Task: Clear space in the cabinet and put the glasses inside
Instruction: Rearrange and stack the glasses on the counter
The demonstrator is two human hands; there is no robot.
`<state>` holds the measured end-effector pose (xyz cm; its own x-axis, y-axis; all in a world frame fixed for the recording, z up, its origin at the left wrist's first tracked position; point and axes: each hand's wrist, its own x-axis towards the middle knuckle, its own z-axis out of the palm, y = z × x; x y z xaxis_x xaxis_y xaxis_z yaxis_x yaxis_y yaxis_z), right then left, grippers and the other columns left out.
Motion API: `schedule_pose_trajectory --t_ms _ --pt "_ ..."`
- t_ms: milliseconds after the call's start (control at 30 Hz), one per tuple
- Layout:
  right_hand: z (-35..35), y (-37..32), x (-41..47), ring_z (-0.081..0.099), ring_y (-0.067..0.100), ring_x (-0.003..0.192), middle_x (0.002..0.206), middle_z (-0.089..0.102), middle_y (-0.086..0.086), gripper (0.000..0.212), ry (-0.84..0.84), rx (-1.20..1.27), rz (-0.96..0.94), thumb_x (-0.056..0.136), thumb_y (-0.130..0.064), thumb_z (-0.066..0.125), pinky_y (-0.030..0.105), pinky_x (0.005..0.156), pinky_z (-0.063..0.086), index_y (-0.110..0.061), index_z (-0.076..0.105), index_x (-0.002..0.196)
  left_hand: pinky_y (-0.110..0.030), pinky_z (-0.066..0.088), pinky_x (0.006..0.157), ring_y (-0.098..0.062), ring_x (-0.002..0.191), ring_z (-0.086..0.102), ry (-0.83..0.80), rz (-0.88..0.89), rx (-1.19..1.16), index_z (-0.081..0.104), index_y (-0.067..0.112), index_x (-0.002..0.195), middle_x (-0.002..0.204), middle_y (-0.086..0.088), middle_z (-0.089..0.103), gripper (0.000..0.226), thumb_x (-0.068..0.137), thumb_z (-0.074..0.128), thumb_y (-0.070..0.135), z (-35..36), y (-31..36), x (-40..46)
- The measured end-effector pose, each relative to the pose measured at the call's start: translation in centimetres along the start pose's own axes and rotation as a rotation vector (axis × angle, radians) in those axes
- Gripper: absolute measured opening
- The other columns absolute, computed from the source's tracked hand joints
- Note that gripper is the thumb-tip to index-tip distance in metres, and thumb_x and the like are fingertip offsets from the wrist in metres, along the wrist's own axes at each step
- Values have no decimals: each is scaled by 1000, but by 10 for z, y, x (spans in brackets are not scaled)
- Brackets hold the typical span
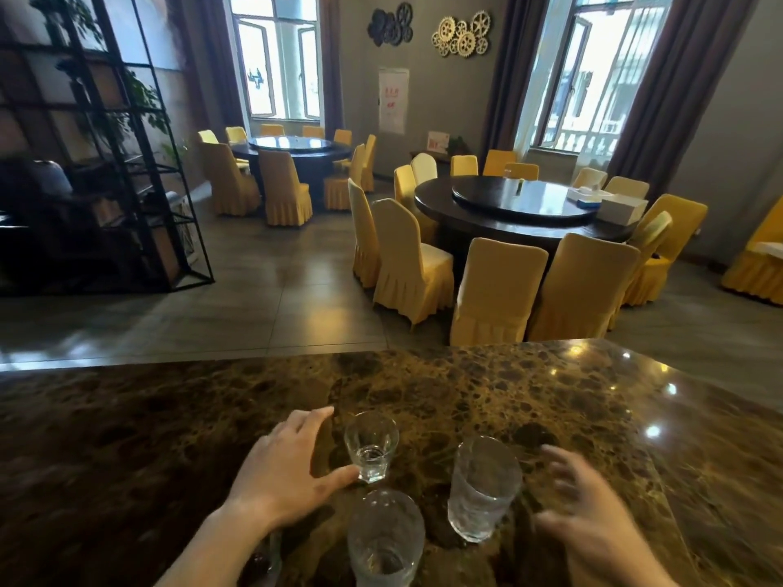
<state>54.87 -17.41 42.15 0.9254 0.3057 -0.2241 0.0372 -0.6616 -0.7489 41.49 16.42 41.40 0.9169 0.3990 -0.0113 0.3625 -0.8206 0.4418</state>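
Three clear glasses stand on a brown marble counter point(169, 417). A small flared glass point(371, 444) is the farthest one. A tall textured glass point(483, 489) stands to its right, and another tall glass point(384, 540) is nearest me at the bottom edge. My left hand point(288, 468) is open, its thumb tip touching the base of the small glass, fingers spread to its left. My right hand point(589, 510) is open and blurred, just right of the tall textured glass and apart from it. No cabinet is in view.
Beyond the counter lies a tiled floor with two round dark dining tables point(521, 205) ringed by yellow-covered chairs point(495, 290). A black metal shelf frame point(127, 163) stands at the left. The counter's right corner point(635, 358) angles back toward me.
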Motion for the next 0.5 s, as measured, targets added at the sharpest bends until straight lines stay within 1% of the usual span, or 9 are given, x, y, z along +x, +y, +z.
schedule_pose_trajectory --t_ms 67,133,167,200,267,333,400,433,500 --pt "-24 -23 5 54 27 120 136 55 12 77 149 -93 -42 74 -1 81 44 96 49 -22 49 141 -38 25 120 -9 142 29 -7 17 96 18 46 151 155 18 28 97 70 47 90 -19 -17 -24" --pt "-31 -58 14 56 28 120 132 58 11 66 301 -126 -210 80 -9 80 48 97 51 -20 51 139 -42 17 123 -9 147 20 -48 -14 125 13 49 151 158 20 21 104 63 41 97 -30 -30 -47" --pt "-25 -77 19 55 26 122 133 58 9 64 335 -154 -308 82 -17 79 48 99 51 -20 52 139 -44 13 123 -10 148 15 -69 -27 136 10 51 151 159 20 17 108 60 39 99 -33 -34 -56" --pt "-14 -96 25 54 23 124 136 56 6 64 331 -202 -398 83 -25 79 44 101 49 -21 51 140 -46 10 123 -11 150 9 -101 -31 151 6 53 151 161 19 12 110 57 39 101 -33 -36 -64" --pt "18 -129 37 49 18 129 142 50 1 72 208 -321 -538 83 -39 79 37 105 45 -27 45 145 -51 2 122 -13 152 -3 -199 -26 186 -1 58 148 164 17 0 111 56 43 99 -29 -39 -75" --pt "57 -149 48 39 20 139 153 38 -2 83 -1 -459 -603 80 -44 80 41 112 41 -37 36 150 -55 -2 121 -16 151 -12 -286 -5 218 -5 62 145 164 15 -9 107 61 53 92 -23 -42 -79" --pt "94 -156 55 26 24 147 161 25 -3 92 -183 -579 -590 76 -43 83 49 115 37 -46 30 151 -56 1 120 -17 151 -14 -334 22 248 -6 64 144 164 14 -13 103 69 61 82 -18 -46 -81" --pt "109 -156 57 23 25 148 162 21 -3 96 -239 -628 -575 74 -42 86 51 116 36 -48 29 151 -56 4 121 -17 151 -12 -344 32 259 -6 64 144 164 13 -13 101 73 65 76 -17 -48 -81" --pt "133 -153 60 21 28 148 163 19 -1 100 -300 -720 -566 71 -37 89 51 115 37 -49 29 150 -54 11 121 -18 152 -7 -347 45 267 -2 63 145 165 12 -9 97 79 69 64 -15 -51 -82"
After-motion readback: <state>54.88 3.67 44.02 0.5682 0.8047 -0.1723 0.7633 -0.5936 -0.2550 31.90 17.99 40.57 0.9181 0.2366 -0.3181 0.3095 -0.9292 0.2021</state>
